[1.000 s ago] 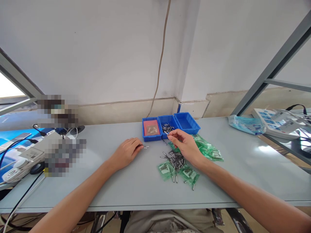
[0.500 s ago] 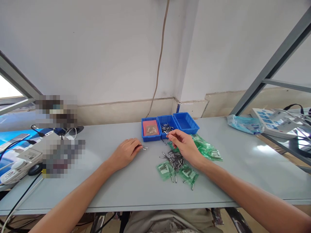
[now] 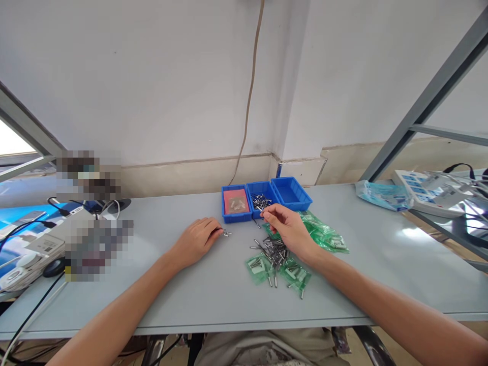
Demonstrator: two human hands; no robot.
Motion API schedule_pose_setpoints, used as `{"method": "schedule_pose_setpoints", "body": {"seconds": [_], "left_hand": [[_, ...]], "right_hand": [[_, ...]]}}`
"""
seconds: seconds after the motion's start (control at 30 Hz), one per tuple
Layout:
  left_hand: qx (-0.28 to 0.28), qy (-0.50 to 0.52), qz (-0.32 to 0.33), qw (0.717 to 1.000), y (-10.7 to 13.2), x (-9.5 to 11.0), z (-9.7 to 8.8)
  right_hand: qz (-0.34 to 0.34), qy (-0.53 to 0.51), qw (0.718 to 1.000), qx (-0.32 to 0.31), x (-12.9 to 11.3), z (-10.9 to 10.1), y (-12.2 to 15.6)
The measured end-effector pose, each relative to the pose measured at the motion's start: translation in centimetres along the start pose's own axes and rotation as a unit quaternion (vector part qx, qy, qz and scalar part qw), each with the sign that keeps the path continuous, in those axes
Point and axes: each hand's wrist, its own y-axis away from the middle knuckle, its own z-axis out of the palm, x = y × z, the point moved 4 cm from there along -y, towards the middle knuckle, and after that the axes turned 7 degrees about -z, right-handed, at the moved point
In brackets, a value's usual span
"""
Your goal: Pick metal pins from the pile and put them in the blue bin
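My left hand rests on the table with its fingers closed, and a few small metal pins stick out past the fingertips. My right hand is held in a pinch at the front edge of the middle blue bin, which holds many metal pins. Whatever is between those fingertips is too small to make out. Below the right hand lies a loose heap of metal pins, partly over small green bags that also have pins in them.
Left in the row, a blue bin holds a pink sheet and a clear bag of small parts; a third blue bin stands at right. Larger green plastic bags lie beside the right wrist. Power strips and cables crowd the left side.
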Motion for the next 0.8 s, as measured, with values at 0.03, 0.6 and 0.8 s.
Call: {"method": "schedule_pose_setpoints", "body": {"seconds": [0.03,0.6,0.8], "left_hand": [[0.001,0.0,0.001,1.0,0.0,0.01,-0.01],[0.005,0.0,0.005,1.0,-0.05,0.15,-0.17],[0.003,-0.001,0.001,1.0,-0.08,0.13,-0.18]], "right_hand": [[-0.001,0.001,1.0,0.0,-0.03,0.0,0.0],[-0.003,-0.002,1.0,0.002,0.03,0.04,0.0],[0.0,-0.002,1.0,0.001,0.07,-0.01,-0.01]]}}
